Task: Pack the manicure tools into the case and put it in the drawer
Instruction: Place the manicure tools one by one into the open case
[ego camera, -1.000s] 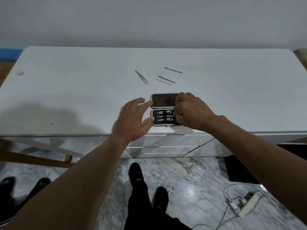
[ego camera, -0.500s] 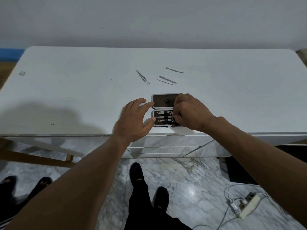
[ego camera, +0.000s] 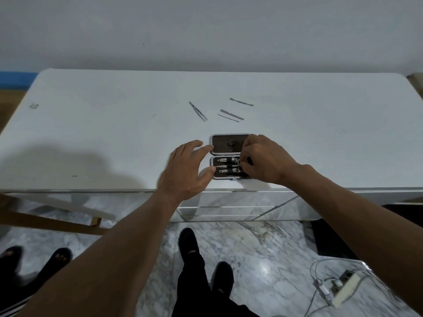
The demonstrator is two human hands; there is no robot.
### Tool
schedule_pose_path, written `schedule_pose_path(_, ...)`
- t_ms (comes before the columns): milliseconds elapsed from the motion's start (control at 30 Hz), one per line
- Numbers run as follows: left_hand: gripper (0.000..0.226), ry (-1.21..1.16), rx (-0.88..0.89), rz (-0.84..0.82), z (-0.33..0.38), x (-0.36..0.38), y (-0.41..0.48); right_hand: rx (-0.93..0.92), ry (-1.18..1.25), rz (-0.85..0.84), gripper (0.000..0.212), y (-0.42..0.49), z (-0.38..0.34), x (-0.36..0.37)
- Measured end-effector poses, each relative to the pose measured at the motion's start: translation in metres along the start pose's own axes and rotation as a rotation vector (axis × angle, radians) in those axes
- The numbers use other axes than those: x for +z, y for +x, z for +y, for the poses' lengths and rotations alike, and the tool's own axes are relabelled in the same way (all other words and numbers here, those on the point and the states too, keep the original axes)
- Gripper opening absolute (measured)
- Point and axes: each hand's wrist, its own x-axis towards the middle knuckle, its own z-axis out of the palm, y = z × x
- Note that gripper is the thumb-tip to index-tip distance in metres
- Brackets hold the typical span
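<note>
From the head view, my left hand (ego camera: 183, 172) lies spread and flat, thumb and forefinger against the left edge of the open case (ego camera: 225, 156), bracing it near the table's (ego camera: 91, 133) front edge. My right hand (ego camera: 263, 163) has its fingertips pinched together over the lower tray's right end, probably seating a tool under the strap, though the knuckles hide which. Tweezers (ego camera: 198, 111) and three thin tools (ego camera: 231, 114) wait loose beyond the lid, within reach.
</note>
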Motion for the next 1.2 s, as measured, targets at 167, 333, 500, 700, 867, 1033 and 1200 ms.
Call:
schedule_pose_path(167,0.056,0.001,-0.005,-0.011,0.0,-0.001,0.0,0.027,0.005,0.016,0.021,0.008,-0.001,-0.007)
schedule_pose_path(333,0.056,-0.024,-0.008,-0.009,0.003,-0.005,-0.001,0.074,0.008,0.009,0.022,0.031,-0.008,-0.015)
schedule_pose_path(500,0.054,-0.036,-0.007,0.0,0.002,-0.003,-0.002,0.148,0.03,0.019,0.021,0.072,-0.02,-0.02)
schedule_pose_path(700,0.049,0.017,0.068,0.054,0.003,-0.006,0.0,0.219,0.06,0.02,0.018,0.129,-0.043,-0.014)
schedule_pose_path(867,0.047,-0.053,0.096,0.069,0.0,-0.006,0.001,0.28,0.072,0.05,0.02,0.162,-0.057,-0.005)
schedule_pose_path(1033,0.054,-0.08,0.058,0.059,-0.001,-0.005,0.001,0.327,0.042,0.037,0.02,0.176,-0.064,-0.006)
schedule_pose_path(1200,0.051,-0.085,0.081,0.095,-0.004,-0.003,0.001,0.35,0.053,-0.014,0.021,0.17,-0.063,-0.012)
